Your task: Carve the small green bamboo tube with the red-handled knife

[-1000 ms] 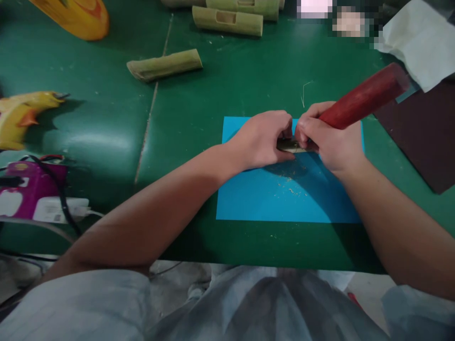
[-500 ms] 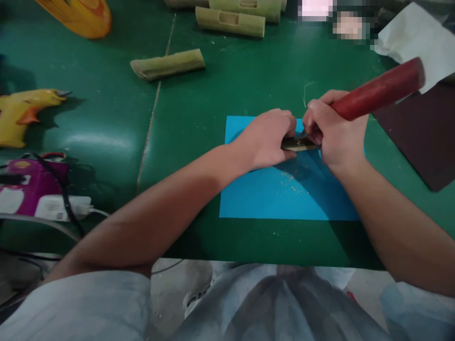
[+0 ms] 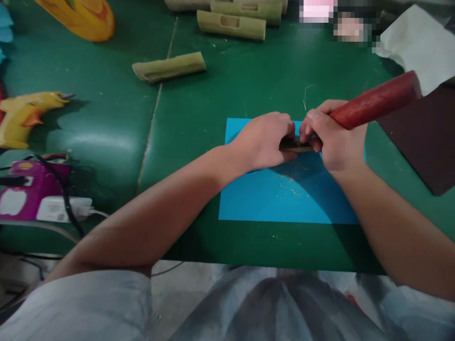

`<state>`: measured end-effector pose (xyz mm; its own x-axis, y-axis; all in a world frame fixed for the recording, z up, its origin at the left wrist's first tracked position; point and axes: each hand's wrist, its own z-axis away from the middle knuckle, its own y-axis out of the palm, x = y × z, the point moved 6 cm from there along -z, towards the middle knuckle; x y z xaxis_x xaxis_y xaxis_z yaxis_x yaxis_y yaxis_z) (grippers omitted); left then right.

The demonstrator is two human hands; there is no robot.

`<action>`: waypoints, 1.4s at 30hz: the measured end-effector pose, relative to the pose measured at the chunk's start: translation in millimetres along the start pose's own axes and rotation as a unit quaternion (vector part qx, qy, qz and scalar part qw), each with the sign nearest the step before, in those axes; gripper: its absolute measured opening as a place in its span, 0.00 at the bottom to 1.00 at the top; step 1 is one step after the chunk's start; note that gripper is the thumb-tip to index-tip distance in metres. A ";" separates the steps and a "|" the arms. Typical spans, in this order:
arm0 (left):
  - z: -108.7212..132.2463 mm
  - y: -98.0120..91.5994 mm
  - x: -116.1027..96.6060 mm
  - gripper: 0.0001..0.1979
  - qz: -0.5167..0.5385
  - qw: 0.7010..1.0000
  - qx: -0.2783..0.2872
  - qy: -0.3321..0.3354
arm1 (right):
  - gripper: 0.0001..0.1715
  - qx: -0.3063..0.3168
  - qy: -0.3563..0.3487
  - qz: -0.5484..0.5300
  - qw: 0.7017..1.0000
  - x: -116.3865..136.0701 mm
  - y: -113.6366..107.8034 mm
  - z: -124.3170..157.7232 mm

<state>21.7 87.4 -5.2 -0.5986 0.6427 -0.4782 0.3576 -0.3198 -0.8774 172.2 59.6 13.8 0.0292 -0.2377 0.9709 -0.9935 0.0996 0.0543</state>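
Observation:
My left hand (image 3: 266, 139) is closed round a narrow bamboo piece (image 3: 297, 148), pinning it over a blue sheet (image 3: 252, 201). Only a short stretch of the bamboo shows between the two hands. My right hand (image 3: 341, 144) grips a carving tool with a thick red handle (image 3: 380, 99), which slants up to the right. Its working end is hidden by my right fingers, which are against the bamboo. Small pale shavings (image 3: 292, 191) lie scattered on the blue sheet just below.
A cut bamboo tube (image 3: 170, 67) lies ahead to the left, and notched bamboo tubes (image 3: 231, 24) are at the back. On the left sit a yellow glue gun (image 3: 31, 111) and a purple power block (image 3: 39, 182) with cables. A dark brown sheet (image 3: 426, 142) is at right.
The red handle's end has dropped a little, and my right fingers have shifted slightly left along the bamboo. My left hand keeps its place.

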 end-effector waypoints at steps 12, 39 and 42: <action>0.4 -0.8 -8.5 0.13 -0.014 1.000 0.005 -0.006 | 0.32 -0.063 0.016 0.082 0.995 5.3 -11.2 0.6; 1.8 -2.6 -13.6 0.13 -0.048 0.999 0.004 -0.012 | 0.21 -0.055 -0.008 0.065 0.996 -3.4 -3.8 -7.2; 2.7 -1.1 -13.9 0.12 -0.046 0.999 0.000 -0.012 | 0.19 -0.058 -0.005 0.068 0.996 -4.2 -3.6 -7.5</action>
<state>27.8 77.0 2.3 -0.6462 0.6524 -0.3959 0.3000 -0.2599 -0.9179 176.5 67.5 11.3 -0.1061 -0.2242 0.9688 -0.9688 0.2429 -0.0498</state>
